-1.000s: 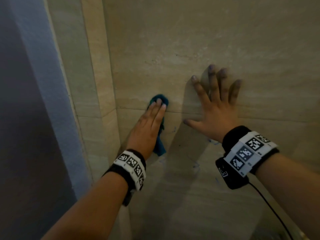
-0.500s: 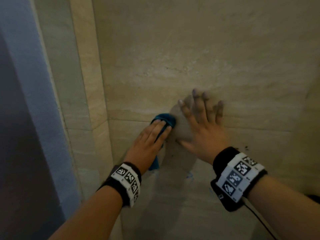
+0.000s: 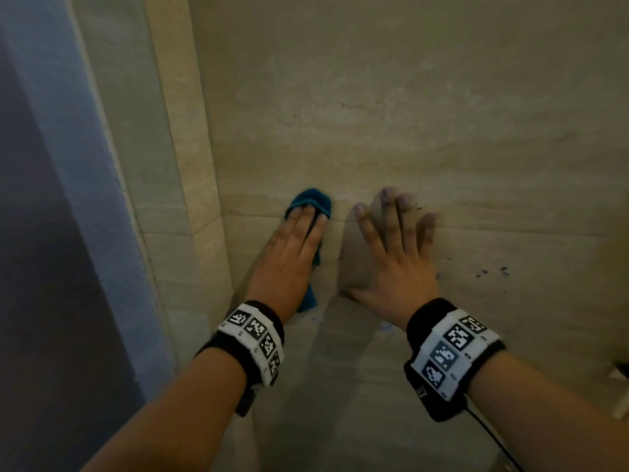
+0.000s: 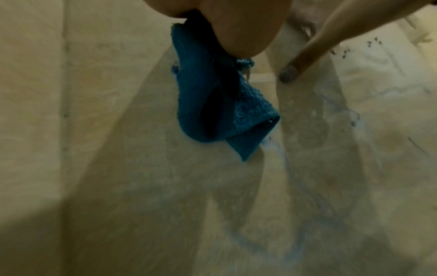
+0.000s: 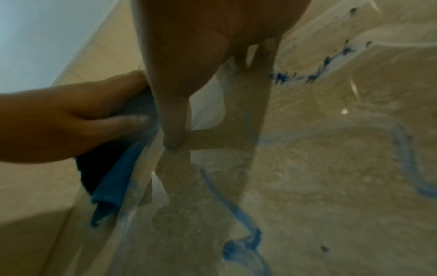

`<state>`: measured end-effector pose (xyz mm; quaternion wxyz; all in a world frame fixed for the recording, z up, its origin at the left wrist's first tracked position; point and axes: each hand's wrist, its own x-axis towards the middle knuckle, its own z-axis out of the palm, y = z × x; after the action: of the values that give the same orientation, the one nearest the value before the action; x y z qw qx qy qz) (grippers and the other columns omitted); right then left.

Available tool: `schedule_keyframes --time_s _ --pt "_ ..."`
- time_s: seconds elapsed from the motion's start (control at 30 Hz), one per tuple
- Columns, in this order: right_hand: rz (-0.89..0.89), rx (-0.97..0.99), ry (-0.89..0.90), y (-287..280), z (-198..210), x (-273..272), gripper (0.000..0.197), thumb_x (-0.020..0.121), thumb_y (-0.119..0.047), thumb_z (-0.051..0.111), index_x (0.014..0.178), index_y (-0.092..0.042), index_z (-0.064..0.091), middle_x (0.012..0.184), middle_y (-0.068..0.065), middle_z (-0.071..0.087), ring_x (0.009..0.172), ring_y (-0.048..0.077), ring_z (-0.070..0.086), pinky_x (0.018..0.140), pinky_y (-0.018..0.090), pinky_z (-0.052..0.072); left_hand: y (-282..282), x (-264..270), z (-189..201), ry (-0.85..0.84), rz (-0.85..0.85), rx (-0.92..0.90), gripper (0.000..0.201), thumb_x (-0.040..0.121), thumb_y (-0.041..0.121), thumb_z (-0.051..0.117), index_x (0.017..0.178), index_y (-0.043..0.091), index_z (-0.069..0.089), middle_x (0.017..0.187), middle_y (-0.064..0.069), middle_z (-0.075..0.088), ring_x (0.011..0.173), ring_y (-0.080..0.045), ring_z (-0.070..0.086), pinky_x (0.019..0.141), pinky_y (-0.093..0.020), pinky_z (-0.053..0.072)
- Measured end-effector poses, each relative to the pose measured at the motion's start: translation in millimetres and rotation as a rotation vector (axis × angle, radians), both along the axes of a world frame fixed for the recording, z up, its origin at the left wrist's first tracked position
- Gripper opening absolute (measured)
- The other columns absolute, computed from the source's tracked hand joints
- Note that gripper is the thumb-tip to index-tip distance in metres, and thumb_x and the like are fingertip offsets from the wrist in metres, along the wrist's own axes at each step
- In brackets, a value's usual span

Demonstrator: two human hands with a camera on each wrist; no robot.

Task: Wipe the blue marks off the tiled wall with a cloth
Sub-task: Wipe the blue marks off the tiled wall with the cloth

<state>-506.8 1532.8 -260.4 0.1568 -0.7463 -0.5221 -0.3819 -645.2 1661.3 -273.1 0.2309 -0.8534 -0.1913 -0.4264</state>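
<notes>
Wristbands (image 3: 257, 342) with unreadable square codes

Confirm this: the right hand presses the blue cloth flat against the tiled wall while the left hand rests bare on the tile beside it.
Not right: the hands are swapped. The head view shows the left hand pressing the blue cloth flat against the tiled wall, while the right hand rests bare on the tile beside it.

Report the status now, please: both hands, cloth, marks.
Left hand presses cloth flat on wall. Right hand open, braced beside. Blue marks remain. Nothing in the way.
</notes>
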Motion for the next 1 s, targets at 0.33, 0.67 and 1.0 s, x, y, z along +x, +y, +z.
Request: schedule_keyframes --time_s 0.33,0.67,1.0 --pt "0.017 0.032 -0.004 2.7 -2.2 1.2 0.120 0.059 -0.076 0.061 0.152 -0.017 0.012 0.156 0.014 -0.001 0.144 0.032 -0.010 0.110 0.058 -0.015 3.0 -14.0 -33.6 0.141 -0.015 0.068 0.071 0.079 0.008 0.055 0.143 0.007 0.026 0.147 -0.014 0.025 0.132 -0.030 0.028 0.108 -0.037 0.034" --pt "0.008 0.014 -0.002 5.2 -3.3 3.2 0.116 0.059 -0.078 0.045 0.152 -0.016 0.014 0.156 0.014 0.001 0.143 0.035 -0.008 0.109 0.058 -0.018 -7.0 0.4 -14.9 0.021 0.177 -0.122 0.099 0.072 0.006 0.074 0.148 0.002 0.010 0.152 -0.019 0.030 0.138 -0.030 0.026 0.109 -0.035 0.021" --pt "0.004 0.044 -0.060 9.1 -7.3 8.9 0.128 0.054 -0.075 0.064 0.152 -0.019 0.003 0.152 0.008 -0.030 0.140 0.034 -0.025 0.108 0.059 -0.019 -0.5 -6.4 -57.3 0.205 0.003 0.117 0.062 0.083 0.009 0.038 0.143 0.006 0.025 0.146 -0.013 0.025 0.133 -0.029 0.027 0.116 -0.038 0.006"
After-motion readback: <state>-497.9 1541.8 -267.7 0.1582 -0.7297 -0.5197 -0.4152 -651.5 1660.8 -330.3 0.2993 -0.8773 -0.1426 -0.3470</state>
